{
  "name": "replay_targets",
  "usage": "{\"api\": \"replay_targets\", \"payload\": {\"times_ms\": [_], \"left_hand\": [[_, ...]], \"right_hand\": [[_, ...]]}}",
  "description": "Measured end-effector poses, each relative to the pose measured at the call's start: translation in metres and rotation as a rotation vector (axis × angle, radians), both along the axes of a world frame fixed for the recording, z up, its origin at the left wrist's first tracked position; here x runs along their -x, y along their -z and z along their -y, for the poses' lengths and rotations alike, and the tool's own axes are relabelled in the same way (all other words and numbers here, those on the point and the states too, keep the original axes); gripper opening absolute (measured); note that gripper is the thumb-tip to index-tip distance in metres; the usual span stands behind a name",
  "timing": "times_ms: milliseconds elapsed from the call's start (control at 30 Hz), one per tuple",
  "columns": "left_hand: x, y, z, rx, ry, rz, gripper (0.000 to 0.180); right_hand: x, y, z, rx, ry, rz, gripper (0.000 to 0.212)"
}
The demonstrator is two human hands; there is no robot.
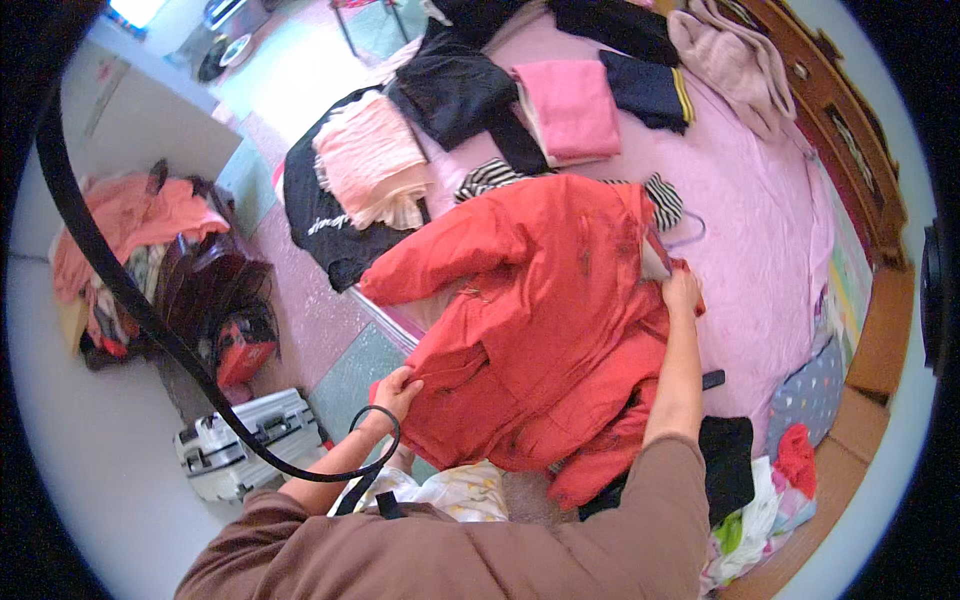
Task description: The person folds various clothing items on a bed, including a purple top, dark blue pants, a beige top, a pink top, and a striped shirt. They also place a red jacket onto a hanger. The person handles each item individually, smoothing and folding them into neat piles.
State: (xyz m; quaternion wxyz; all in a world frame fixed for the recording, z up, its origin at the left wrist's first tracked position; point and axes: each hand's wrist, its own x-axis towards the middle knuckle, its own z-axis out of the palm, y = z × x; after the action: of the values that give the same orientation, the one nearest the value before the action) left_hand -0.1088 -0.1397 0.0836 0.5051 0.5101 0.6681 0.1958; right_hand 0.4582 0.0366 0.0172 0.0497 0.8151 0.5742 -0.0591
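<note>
A red jacket (540, 310) is stretched out in front of me, partly over the bed's near edge. My left hand (396, 392) has its fingers closed on the jacket's lower left edge. At the right, my right hand (682, 288) grips the jacket near its collar end, where a pale lining shows. One sleeve reaches left and another hangs down toward me. Just behind the jacket lies a black-and-white striped garment (488, 180), partly covered by it, with a thin hanger-like loop (690, 228) beside it.
Folded peach cloth (372, 160), folded pink cloth (570, 108) and dark clothes (452, 85) lie on the pink bed sheet (762, 270). A silver suitcase (250, 440) and piled clothes (135, 235) stand at left. A black cable (150, 320) crosses the view. The wooden headboard (840, 130) borders the right.
</note>
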Motion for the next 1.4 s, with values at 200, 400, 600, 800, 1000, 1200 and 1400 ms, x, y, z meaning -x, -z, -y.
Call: {"api": "replay_targets", "payload": {"times_ms": [200,400,600,800,1000,1200,1400], "left_hand": [[-0.012,-0.057,0.002,0.007,0.034,0.223,0.022],[0.048,-0.194,-0.001,0.0,0.32,0.288,0.023],[0.164,-0.281,-0.011,0.011,0.102,0.636,0.015],[0.288,-0.287,-0.058,-0.184,0.168,0.654,0.01],[0.4,-0.252,-0.124,-0.486,0.054,0.708,0.018],[0.502,-0.242,-0.236,-0.409,-0.345,0.804,0.012],[0.621,-0.262,-0.378,-0.606,-0.423,0.657,0.008]], "right_hand": [[0.059,-0.114,0.065,-0.376,-0.201,-0.224,0.032],[0.163,-0.343,0.137,-0.512,-0.141,-0.176,0.024],[0.255,-0.519,0.161,-0.619,0.078,-0.03,0.024],[0.404,-0.622,0.146,-1.115,0.098,0.167,0.026],[0.54,-0.68,0.07,-1.129,0.049,-0.091,0.021],[0.677,-0.692,-0.01,-0.914,-0.141,-0.646,0.017],[0.851,-0.649,-0.147,-0.436,-0.238,-1.208,0.01]]}}
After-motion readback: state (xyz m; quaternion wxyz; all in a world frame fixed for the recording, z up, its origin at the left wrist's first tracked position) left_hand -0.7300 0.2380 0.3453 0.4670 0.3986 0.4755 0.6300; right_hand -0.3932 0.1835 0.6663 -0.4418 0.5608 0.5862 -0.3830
